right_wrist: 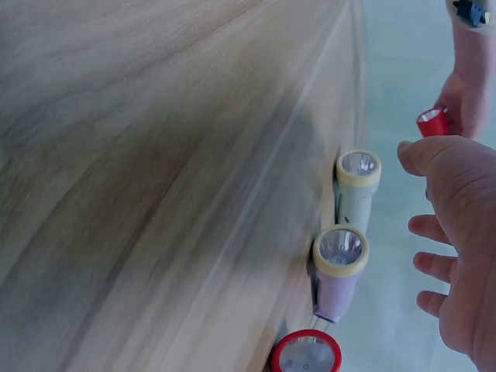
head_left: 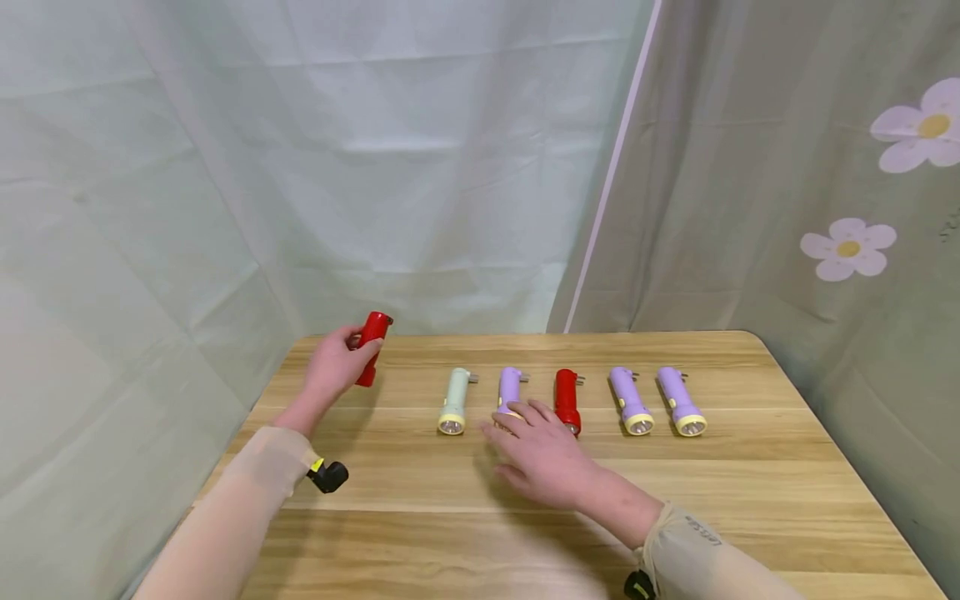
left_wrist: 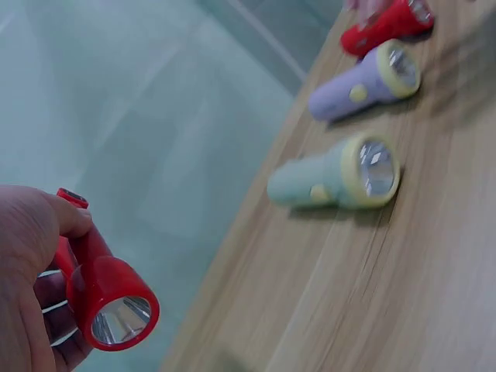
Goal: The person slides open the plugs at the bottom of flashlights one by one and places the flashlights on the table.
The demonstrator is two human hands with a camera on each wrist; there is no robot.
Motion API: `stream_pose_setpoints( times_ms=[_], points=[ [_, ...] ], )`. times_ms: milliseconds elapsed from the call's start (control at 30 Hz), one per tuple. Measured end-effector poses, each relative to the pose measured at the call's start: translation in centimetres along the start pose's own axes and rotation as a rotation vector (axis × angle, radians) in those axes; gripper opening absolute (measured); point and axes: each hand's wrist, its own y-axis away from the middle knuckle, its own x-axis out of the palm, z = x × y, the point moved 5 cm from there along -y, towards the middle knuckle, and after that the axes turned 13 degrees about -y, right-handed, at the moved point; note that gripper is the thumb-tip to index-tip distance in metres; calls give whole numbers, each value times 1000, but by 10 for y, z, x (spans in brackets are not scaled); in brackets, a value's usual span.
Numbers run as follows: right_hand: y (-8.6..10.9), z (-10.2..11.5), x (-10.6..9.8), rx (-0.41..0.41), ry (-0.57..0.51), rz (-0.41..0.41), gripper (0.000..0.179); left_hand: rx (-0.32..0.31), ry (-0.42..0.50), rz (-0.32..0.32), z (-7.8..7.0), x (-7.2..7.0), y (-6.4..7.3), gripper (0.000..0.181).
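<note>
At the table's left, my left hand [head_left: 335,367] grips a red flashlight [head_left: 374,327] raised above the wood. Its lens end faces the camera in the left wrist view, and the thumb lies over the body. My right hand [head_left: 545,457] is held over the row, fingers spread and loosely bent, with nothing in its grasp. Those fingers partly hide the front of a purple flashlight [head_left: 509,384] and reach beside another red flashlight [head_left: 566,395]. A pale green flashlight [head_left: 456,392] lies between the two hands.
Two more purple flashlights, one nearer [head_left: 628,398] and one farther right [head_left: 678,398], lie in the same row. Plug prongs stick out from the lying ones. The wooden table [head_left: 420,542] ends at a hanging curtain [head_left: 420,200] behind.
</note>
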Motion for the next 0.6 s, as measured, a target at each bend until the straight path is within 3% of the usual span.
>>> stream_pose_setpoints(
  times_ms=[267, 600],
  points=[
    [5, -8, -9, 24, -20, -26, 62, 101, 123, -34, -48, 8, 16, 65],
    [21, -22, -20, 27, -60, -74, 62, 245, 210, -48, -101, 28, 51, 56]
  ],
)
